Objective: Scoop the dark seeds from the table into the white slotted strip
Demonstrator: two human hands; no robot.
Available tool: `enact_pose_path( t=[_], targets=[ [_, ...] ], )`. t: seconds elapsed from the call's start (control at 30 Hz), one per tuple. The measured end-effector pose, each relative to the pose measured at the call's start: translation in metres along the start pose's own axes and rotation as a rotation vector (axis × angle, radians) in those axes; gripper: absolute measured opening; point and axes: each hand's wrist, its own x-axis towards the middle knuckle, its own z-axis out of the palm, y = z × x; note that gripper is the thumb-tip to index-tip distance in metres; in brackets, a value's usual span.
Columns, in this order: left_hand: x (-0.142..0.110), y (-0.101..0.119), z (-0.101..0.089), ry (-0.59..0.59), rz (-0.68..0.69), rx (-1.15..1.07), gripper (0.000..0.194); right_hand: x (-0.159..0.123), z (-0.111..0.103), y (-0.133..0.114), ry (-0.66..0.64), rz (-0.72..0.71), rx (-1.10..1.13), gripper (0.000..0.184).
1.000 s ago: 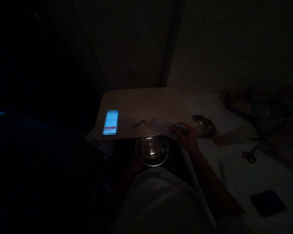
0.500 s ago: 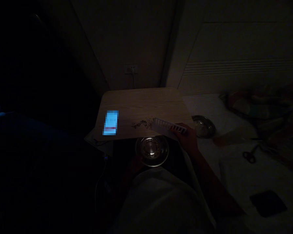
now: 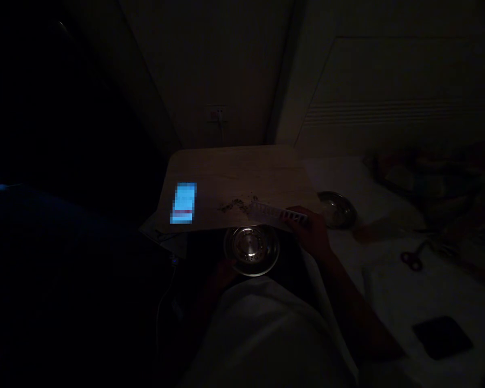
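the right hand (image 3: 312,230) has its fingers closed around one end of a pale slotted strip (image 3: 277,212), pinching it between thumb and fingers; the strip reaches from that hand toward the left, low over the near edge of the wooden tabletop (image 3: 234,167). whether its underside touches the wood, i cannot tell. just beyond the strip's far end, to the left of the right hand, dark bits (image 3: 235,205) lie scattered on the wood. the left hand (image 3: 226,271) is lower and very dim, at the left side of the shiny metal bowl (image 3: 252,252); i cannot tell whether its fingers grip the rim or only rest by it. the bowl sits between the two hands, below the near edge of the tabletop, with small specks inside. farther out, ahead and left of the left hand, a glowing screen (image 3: 184,203) lies on the wood. just to the right of the right hand is a second metal dish (image 3: 338,209), and well apart, farther right, are red-handled scissors (image 3: 412,260) and a dark flat square (image 3: 442,337) on white cloth (image 3: 392,307).
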Motion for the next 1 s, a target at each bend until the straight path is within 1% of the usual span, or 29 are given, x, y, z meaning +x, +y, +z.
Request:
enact_pose_path(
  t=[0.07, 0.2, 0.27, 0.37, 0.47, 0.57, 0.6, 0.7, 0.77, 0.87, 1.0],
  targets=[
    [-0.001, 0.001, 0.002, 0.000, 0.002, -0.006, 0.049, 0.000, -0.002, -0.003, -0.016, -0.012, -0.019, 0.019],
    [-0.003, 0.002, 0.002, -0.018, -0.005, 0.004, 0.050, -0.001, -0.003, -0.004, -0.044, -0.031, -0.014, 0.017],
    [-0.002, 0.002, 0.002, -0.013, -0.021, 0.011, 0.046, -0.002, -0.003, -0.004, -0.060, -0.033, -0.004, 0.016],
    [0.003, 0.000, 0.003, -0.012, 0.039, -0.001, 0.043, -0.002, -0.002, -0.003, -0.072, -0.042, 0.004, 0.016],
    [0.007, -0.002, 0.002, -0.047, 0.126, 0.006, 0.052, -0.002, -0.002, -0.002, -0.085, -0.035, 0.019, 0.017],
    [0.006, -0.002, 0.001, -0.065, 0.096, 0.010, 0.057, -0.003, -0.002, -0.001, -0.092, -0.008, 0.056, 0.018],
    [0.005, -0.002, 0.001, -0.051, 0.082, 0.008, 0.056, -0.003, -0.001, -0.001, -0.076, 0.003, 0.064, 0.018],
    [0.002, -0.002, 0.001, -0.071, 0.054, -0.011, 0.058, -0.004, 0.001, -0.002, 0.009, 0.036, 0.072, 0.019],
    [0.001, -0.002, 0.001, -0.085, 0.041, -0.016, 0.058, -0.003, 0.004, -0.002, 0.025, 0.054, 0.084, 0.020],
    [0.002, -0.002, 0.000, -0.060, 0.036, -0.024, 0.055, -0.002, 0.008, 0.003, 0.041, 0.086, 0.094, 0.020],
    [0.003, -0.002, -0.001, -0.039, 0.031, -0.037, 0.052, 0.001, 0.009, 0.012, 0.156, 0.120, 0.073, 0.021]
  ],
)
